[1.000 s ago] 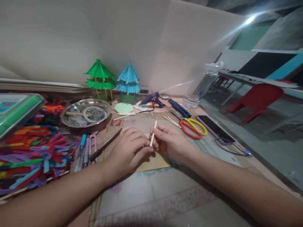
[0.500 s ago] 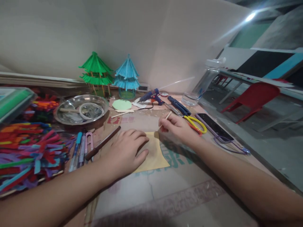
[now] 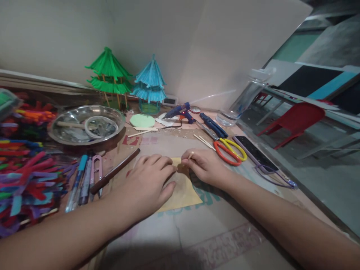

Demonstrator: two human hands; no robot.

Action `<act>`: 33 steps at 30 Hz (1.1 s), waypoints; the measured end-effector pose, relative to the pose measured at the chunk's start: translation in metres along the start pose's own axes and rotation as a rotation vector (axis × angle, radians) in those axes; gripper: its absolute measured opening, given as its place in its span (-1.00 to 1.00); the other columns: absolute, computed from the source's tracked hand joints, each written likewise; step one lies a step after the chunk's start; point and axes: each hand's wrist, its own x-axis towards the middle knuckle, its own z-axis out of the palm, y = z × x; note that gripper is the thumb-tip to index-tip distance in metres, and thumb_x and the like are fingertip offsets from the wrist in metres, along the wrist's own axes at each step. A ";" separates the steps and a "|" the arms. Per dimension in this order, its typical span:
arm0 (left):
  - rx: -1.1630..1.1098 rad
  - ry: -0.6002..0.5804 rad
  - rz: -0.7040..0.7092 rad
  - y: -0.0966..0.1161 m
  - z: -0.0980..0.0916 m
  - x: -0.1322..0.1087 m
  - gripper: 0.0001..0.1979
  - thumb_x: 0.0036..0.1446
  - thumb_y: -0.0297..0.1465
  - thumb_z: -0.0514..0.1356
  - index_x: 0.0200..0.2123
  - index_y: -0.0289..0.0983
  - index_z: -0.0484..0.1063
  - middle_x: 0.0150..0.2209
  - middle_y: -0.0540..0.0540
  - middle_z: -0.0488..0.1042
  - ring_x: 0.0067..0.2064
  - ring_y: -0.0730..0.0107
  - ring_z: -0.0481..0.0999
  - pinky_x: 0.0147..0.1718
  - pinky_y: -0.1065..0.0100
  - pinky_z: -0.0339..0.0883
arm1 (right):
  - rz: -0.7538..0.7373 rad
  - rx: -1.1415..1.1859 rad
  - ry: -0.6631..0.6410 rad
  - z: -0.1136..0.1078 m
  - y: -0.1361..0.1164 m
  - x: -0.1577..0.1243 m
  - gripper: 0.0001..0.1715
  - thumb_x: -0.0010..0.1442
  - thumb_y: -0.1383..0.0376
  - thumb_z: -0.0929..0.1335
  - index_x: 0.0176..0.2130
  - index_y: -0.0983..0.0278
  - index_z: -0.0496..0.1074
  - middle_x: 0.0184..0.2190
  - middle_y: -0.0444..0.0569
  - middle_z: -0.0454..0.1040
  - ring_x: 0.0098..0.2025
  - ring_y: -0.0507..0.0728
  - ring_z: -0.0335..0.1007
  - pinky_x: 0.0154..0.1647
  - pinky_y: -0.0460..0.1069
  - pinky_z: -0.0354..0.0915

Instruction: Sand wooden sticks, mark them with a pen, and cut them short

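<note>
A sheet of yellow paper [image 3: 184, 191] lies on the printed cardboard in front of me. My left hand [image 3: 153, 180] rests flat on its left part, fingers spread and holding nothing. At the sheet's upper right edge, my right hand [image 3: 206, 165] pinches a thin wooden stick [image 3: 191, 155]; one end shows above the fingers and the rest is mostly hidden. Just beyond that hand lie loose thin sticks [image 3: 204, 141] and scissors [image 3: 227, 152] with orange and yellow handles. A brown marker [image 3: 115, 170] lies left of my left hand.
Green [image 3: 109, 75] and blue [image 3: 150, 84] pavilion models stand at the back, near a blue glue gun [image 3: 180, 111]. A metal tray [image 3: 119, 125] and colourful pipe cleaners [image 3: 28, 180] are on the left. On the right are a utility knife [image 3: 213, 125], phone [image 3: 255, 152] and bottle [image 3: 227, 118].
My right hand has moved left and down with the stick, closer to my left hand and over the paper. The scissors' orange handle and sticks behind it are now uncovered. The view has shifted slightly.
</note>
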 end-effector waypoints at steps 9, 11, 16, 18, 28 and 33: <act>0.038 -0.022 0.001 0.001 0.000 0.001 -0.76 0.19 -0.35 0.16 -0.11 -0.27 0.49 -0.08 -0.18 0.51 0.00 0.01 0.43 -0.06 -0.01 0.25 | -0.013 0.014 0.031 0.004 0.000 0.002 -0.73 0.32 0.29 0.19 -0.40 0.22 0.32 -0.47 -0.04 0.47 -0.40 0.10 0.37 -0.34 -0.05 0.20; 0.043 -0.024 -0.005 0.002 -0.001 0.001 -0.77 0.20 -0.36 0.15 -0.10 -0.24 0.49 -0.08 -0.15 0.51 0.00 0.04 0.43 -0.07 0.02 0.25 | -0.010 -0.008 0.054 0.004 0.000 0.001 -0.74 0.31 0.30 0.20 -0.41 0.22 0.31 -0.49 -0.05 0.45 -0.41 0.09 0.37 -0.36 -0.06 0.20; 0.053 -0.032 -0.018 0.003 -0.003 0.000 -0.77 0.21 -0.37 0.14 -0.09 -0.25 0.48 -0.09 -0.14 0.51 0.00 0.06 0.43 -0.05 0.03 0.24 | -0.020 -0.007 0.060 0.005 -0.001 0.001 -0.74 0.32 0.32 0.20 -0.41 0.23 0.32 -0.50 -0.09 0.46 -0.44 0.06 0.38 -0.38 -0.09 0.21; 0.053 -0.033 -0.019 0.003 -0.003 -0.001 -0.77 0.21 -0.36 0.14 -0.09 -0.24 0.49 -0.10 -0.14 0.51 0.00 0.06 0.42 -0.05 0.03 0.24 | -0.028 -0.020 0.072 0.005 -0.001 0.001 -0.74 0.31 0.32 0.20 -0.41 0.23 0.31 -0.50 -0.08 0.46 -0.43 0.07 0.38 -0.38 -0.09 0.21; 0.043 -0.034 -0.006 0.002 -0.001 0.001 -0.76 0.21 -0.36 0.14 -0.08 -0.24 0.48 -0.10 -0.14 0.51 -0.01 0.06 0.43 -0.07 0.02 0.25 | -0.010 -0.050 0.097 0.008 0.000 0.000 -0.72 0.32 0.30 0.20 -0.43 0.23 0.31 -0.53 -0.10 0.43 -0.45 0.06 0.35 -0.39 -0.08 0.19; 0.066 -0.019 0.005 0.002 0.000 0.000 -0.77 0.21 -0.35 0.13 -0.11 -0.26 0.49 -0.09 -0.16 0.51 0.00 0.04 0.43 -0.05 0.01 0.25 | -0.027 -0.022 0.061 0.008 0.000 0.002 -0.72 0.33 0.30 0.19 -0.42 0.23 0.32 -0.49 -0.07 0.46 -0.42 0.07 0.38 -0.37 -0.08 0.21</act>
